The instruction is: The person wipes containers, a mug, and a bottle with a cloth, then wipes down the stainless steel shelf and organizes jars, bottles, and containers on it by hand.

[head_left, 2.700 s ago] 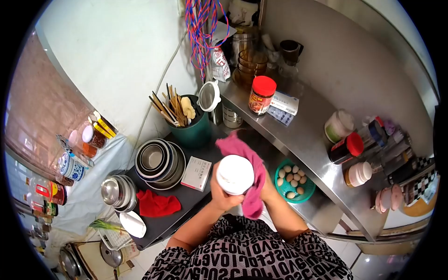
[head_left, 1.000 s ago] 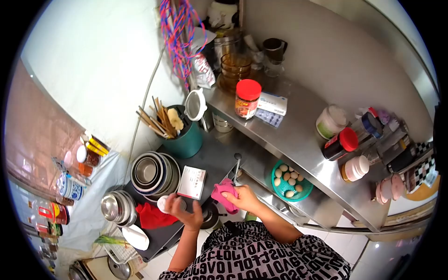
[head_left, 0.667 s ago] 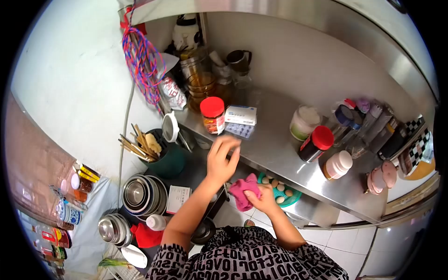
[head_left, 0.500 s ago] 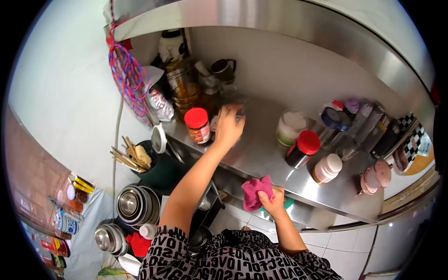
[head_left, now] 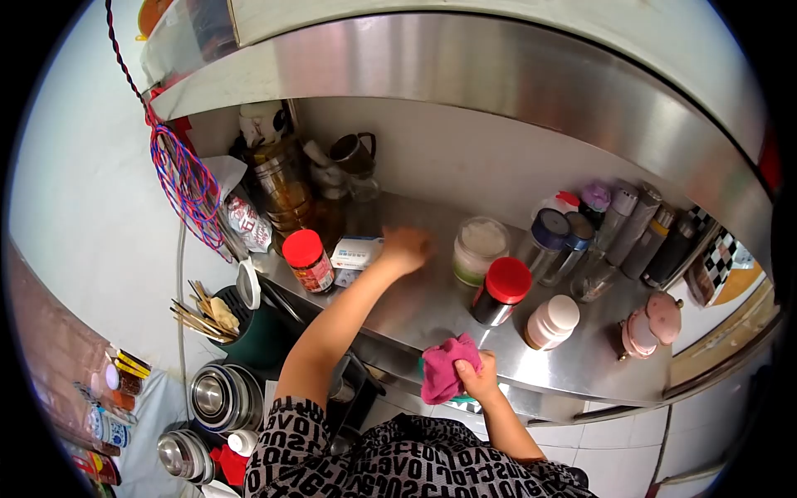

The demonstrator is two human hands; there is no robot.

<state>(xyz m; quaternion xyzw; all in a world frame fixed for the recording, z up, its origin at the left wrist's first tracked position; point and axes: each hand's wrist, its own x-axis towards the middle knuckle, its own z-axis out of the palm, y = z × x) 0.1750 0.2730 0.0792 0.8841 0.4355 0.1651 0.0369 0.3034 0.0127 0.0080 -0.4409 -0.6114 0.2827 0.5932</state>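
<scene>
My left hand [head_left: 407, 251] reaches over the steel shelf [head_left: 407, 303], smeared by motion, so its fingers cannot be made out. Just left of it lies a white and blue box [head_left: 357, 252], partly behind my wrist. A red-lidded jar [head_left: 308, 261] stands beside that box. Near the shelf's front edge, my right hand [head_left: 480, 378] is closed on a crumpled pink cloth [head_left: 446, 369]. Beyond the cloth stand a dark jar with a red lid [head_left: 501, 290] and a white-capped bottle [head_left: 551, 322].
A lidded tub [head_left: 480, 249], several tall bottles [head_left: 635, 232] and a pink pot [head_left: 649, 325] stand to the right. At the back left are a dark mug [head_left: 352, 155] and a glass [head_left: 363, 187]. Steel bowls [head_left: 217, 397] sit lower left. A steel ledge [head_left: 465, 66] overhangs the shelf.
My left hand has moved right from beside the red-lidded jar, uncovering the white and blue box. My right hand still grips the pink cloth. The view has shifted.
</scene>
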